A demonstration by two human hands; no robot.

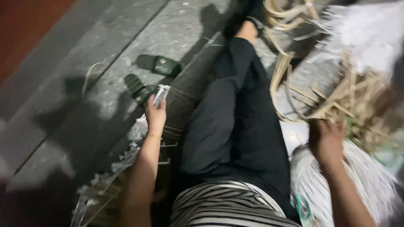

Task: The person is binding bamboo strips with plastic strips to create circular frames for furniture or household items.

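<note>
We're seated on the concrete floor [105, 50], with bare room out to our left past the green sandals [151, 75]. Our left hand [155, 114] grips a small pale blade-like tool [160, 95] beside our knee. Our right hand [326, 141] is closed on tan bamboo strips [336, 101], crowded against a heap of white slivers [357, 180].
</note>
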